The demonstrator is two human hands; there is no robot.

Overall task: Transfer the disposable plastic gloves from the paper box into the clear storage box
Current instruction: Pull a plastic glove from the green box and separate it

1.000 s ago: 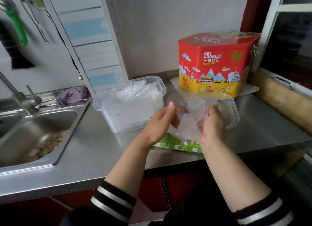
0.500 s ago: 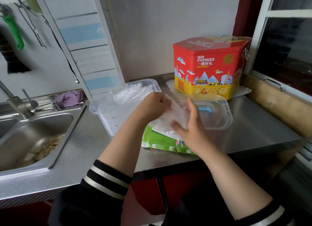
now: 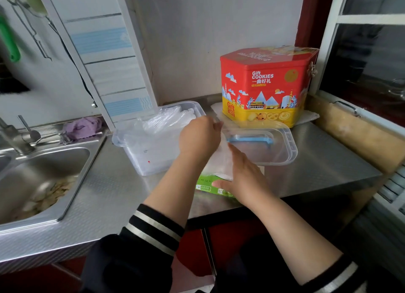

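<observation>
While we look down at the steel counter point(image 3: 114, 189), we begin at the far left, where the sink point(image 3: 43, 183) is set into it; pale scraps lie at its bottom, and the tap point(image 3: 15, 139) stands behind it. A purple cloth point(image 3: 84, 127) rests on the ledge behind the sink. Next comes the clear storage box point(image 3: 151, 152), which stands open on the counter, just beside a tiled column point(image 3: 105, 58). Thin plastic gloves point(image 3: 166, 119) already fill it and rise a little above its rim.

Our left hand point(image 3: 198, 138) is raised near the right end of this box. Its fingers are curled and they pinch a bunch of gloves point(image 3: 221, 159), which hangs down from the hand toward the green paper box point(image 3: 207, 184). The paper box lies flat near the front edge of the counter, and we see only a part of it, because the gloves and our right hand point(image 3: 245, 178) cover the rest. The right hand lies on top of the paper box with the fingers straight and flat, the thumb at the box's near side; it does not grasp anything.

Behind the right hand lies the clear lid point(image 3: 263, 146), turned upside down, with a blue handle point(image 3: 249, 139) that we see through it. Farther right and behind, a red and yellow cookie tin point(image 3: 267, 86) stands near the wall, on a white sheet, beside the window frame point(image 3: 328, 40).
</observation>
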